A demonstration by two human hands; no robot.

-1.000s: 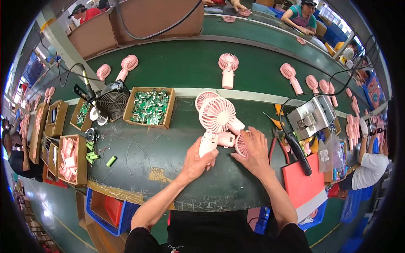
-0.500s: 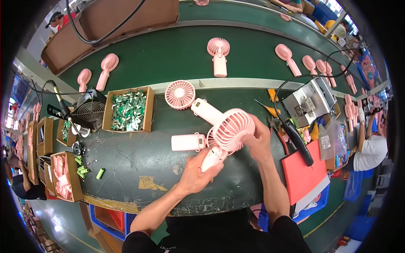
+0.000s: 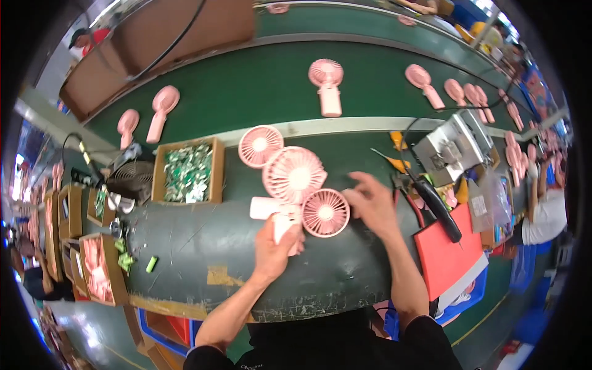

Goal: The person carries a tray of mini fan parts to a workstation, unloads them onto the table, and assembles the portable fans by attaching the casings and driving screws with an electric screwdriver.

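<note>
Drawn back from the head of the held fan [image 3: 293, 174], which it gripped half a second ago, the right hand [image 3: 370, 202] now hovers with fingers parted and nothing visible in it. The held fan's head has swung round to point away from the person.

Beyond the work area runs a green belt [image 3: 376, 92], with pink fans [image 3: 330, 102] spaced along it, probably so that each can be reached singly. Nearer is the dark bench [image 3: 197, 246], its middle left mostly to the hands and fans. A cardboard box [image 3: 217, 171] of circuit boards [image 3: 187, 172] stands toward the back, likely there to be within reach yet out of the way. On the right, a black corded tool [image 3: 439, 209] lies partly over a red pad [image 3: 447, 259], apparently handy for the right hand.

Centrally, the left hand [image 3: 272, 251] is clamped round the held fan's handle, seemingly to steady it and keep the head free. One loose fan [image 3: 260, 146] lies behind it; a nearer fan [image 3: 327, 214] sits just beside the right thumb, though blur hides whether they touch. Smallest, a green battery [image 3: 152, 264] lies off left.
</note>
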